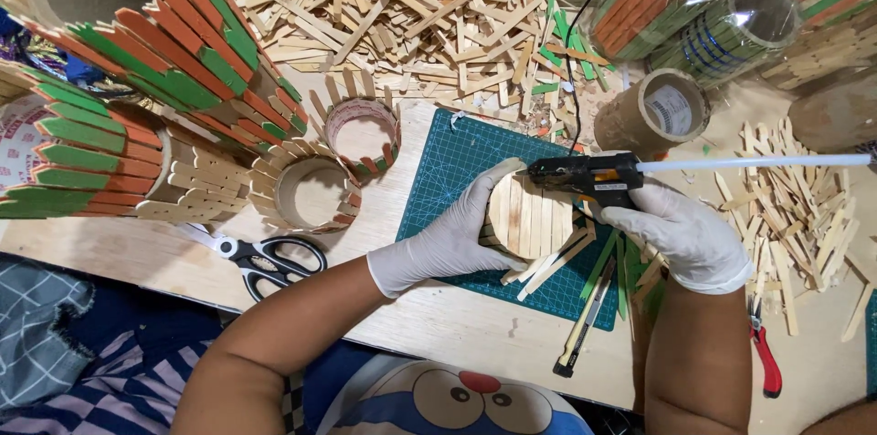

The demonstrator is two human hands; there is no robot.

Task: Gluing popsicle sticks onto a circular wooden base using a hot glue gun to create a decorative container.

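Fingers [480, 206] of the left hand [448, 238], gloved in white, were curled and pressed around the stick-clad cylinder [528, 216] at mid-frame, holding it on its side over the green cutting mat [457, 161]. Further left, at the upper left of the frame, stood tall orange-and-green stick holders [174, 42], with two smaller half-covered rings [315, 188] beside them and black-handled scissors [265, 259] lower down on the wooden table [438, 325]. Moving right, the right hand [690, 238], also gloved, was wrapped tight around the black glue gun [589, 175], its nozzle touching the cylinder's upper edge and a white glue stick [758, 162] poking out toward the right. Loose sticks [557, 261] lay just under the cylinder, a heap of plain ones [411, 5] filled the top. To my eye, doing this well meant keeping the cylinder steady, laying a thin bead along one slat, and keeping fingertips clear of the hot tip.
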